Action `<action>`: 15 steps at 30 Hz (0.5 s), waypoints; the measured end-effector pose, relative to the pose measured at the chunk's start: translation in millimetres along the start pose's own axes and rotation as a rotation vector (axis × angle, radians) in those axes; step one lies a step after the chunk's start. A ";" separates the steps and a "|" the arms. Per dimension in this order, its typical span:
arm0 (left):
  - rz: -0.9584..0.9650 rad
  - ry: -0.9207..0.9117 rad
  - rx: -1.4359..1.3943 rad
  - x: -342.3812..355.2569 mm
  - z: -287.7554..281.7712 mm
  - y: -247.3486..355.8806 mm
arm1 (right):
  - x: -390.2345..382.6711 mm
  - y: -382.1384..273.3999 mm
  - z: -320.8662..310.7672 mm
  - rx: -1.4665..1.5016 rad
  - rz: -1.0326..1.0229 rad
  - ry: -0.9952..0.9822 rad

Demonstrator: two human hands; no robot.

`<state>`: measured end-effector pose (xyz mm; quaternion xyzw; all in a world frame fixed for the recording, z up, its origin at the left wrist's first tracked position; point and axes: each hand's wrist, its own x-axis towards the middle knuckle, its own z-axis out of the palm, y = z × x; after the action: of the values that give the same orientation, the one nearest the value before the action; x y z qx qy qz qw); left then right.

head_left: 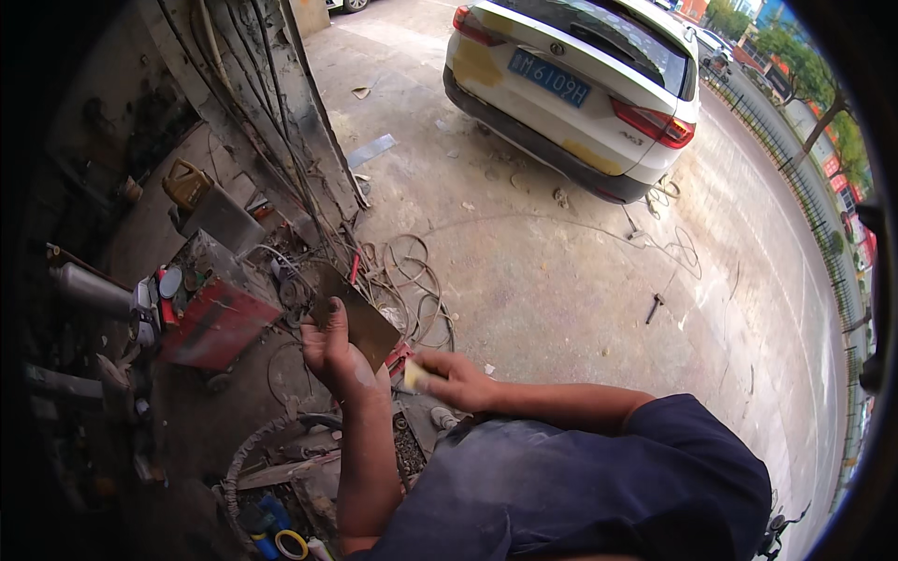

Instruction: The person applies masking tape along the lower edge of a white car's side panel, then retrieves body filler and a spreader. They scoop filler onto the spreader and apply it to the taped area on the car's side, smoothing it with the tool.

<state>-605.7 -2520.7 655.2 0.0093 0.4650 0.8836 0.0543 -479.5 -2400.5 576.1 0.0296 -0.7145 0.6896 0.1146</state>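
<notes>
My left hand point(339, 353) is closed on a dark olive-brown flat board point(360, 318), its thumb lying along the near face. The board is tilted, and its far corner overlaps the cables on the floor. Just to the right, my right hand point(458, 381) pinches a small pale-yellow flat piece point(413, 375), slightly blurred. That piece is beside the lower corner of the board; whether they touch I cannot tell.
Ahead stands a white car point(580, 89) with yellowish patches on its rear. A red cabinet point(220, 323) cluttered with tools is at left, near a post point(271, 103) hung with cables. Coiled hoses point(421, 271) and a hammer-like tool point(655, 308) lie on the floor. Tape point(291, 544) sits low left.
</notes>
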 end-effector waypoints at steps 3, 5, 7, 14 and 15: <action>0.004 -0.136 0.060 -16.6 -13.2 2.7 | 40.9 -2.6 -16.1 0.544 0.274 0.256; -0.089 -0.196 0.155 -33.2 -13.7 -10.4 | 68.0 -10.1 -26.5 0.591 0.174 0.256; -0.113 -0.210 0.143 -45.0 -15.6 -23.8 | 81.1 -14.8 -11.9 0.561 0.253 0.303; -0.030 -0.076 0.079 -11.3 -68.0 3.8 | 43.5 -12.2 45.2 0.434 0.260 -0.008; -0.045 -0.042 0.089 -8.5 -73.3 7.2 | 42.9 -8.8 48.4 0.466 0.243 -0.055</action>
<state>-602.8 -2585.7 619.8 0.0197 0.5028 0.8601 0.0834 -525.4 -2444.0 592.4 -0.0119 -0.5375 0.8432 0.0017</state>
